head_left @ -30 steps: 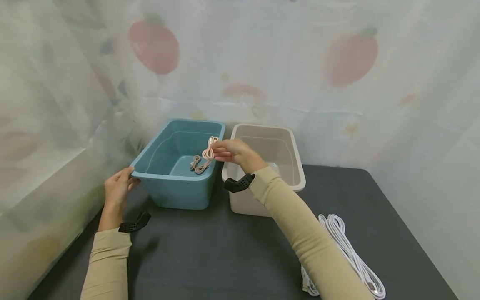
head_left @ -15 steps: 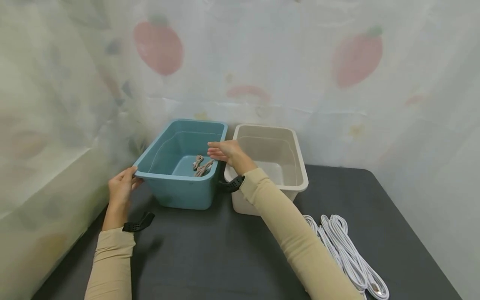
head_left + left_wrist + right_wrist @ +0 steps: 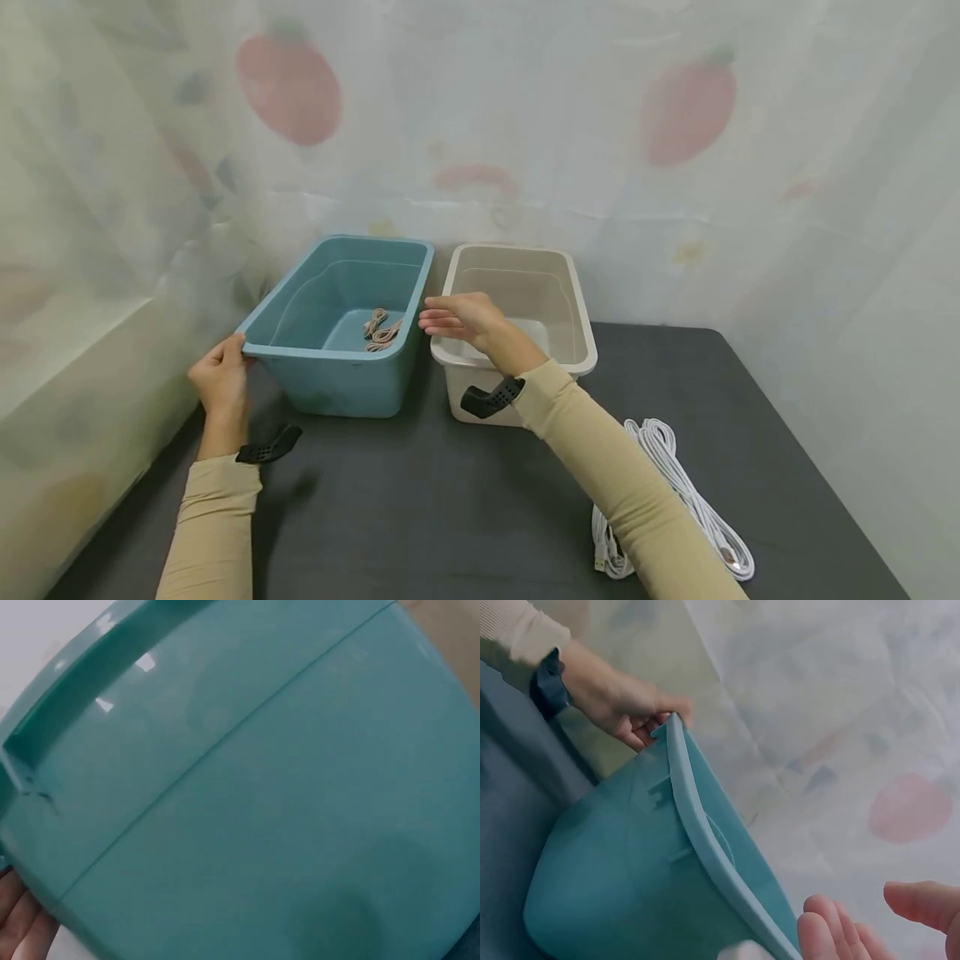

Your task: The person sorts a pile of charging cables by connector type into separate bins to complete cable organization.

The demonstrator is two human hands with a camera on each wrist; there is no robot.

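Glossy teal plastic bin [image 3: 270, 810] seen close up, filling almost the whole left wrist view.

Its smooth outer wall takes up nearly everything, with a thin moulded seam running diagonally from the lower left up toward the upper right. Above that line sits the thicker rim band [image 3: 97, 675], catching small bright glints of light near the top left. At the bottom left corner, fingertips of the person's left hand [image 3: 19, 926] show right against the bin's edge. A pale blurred surface [image 3: 45, 630] lies beyond the rim at the upper left, and a sliver of beige peeks in at the top right corner.
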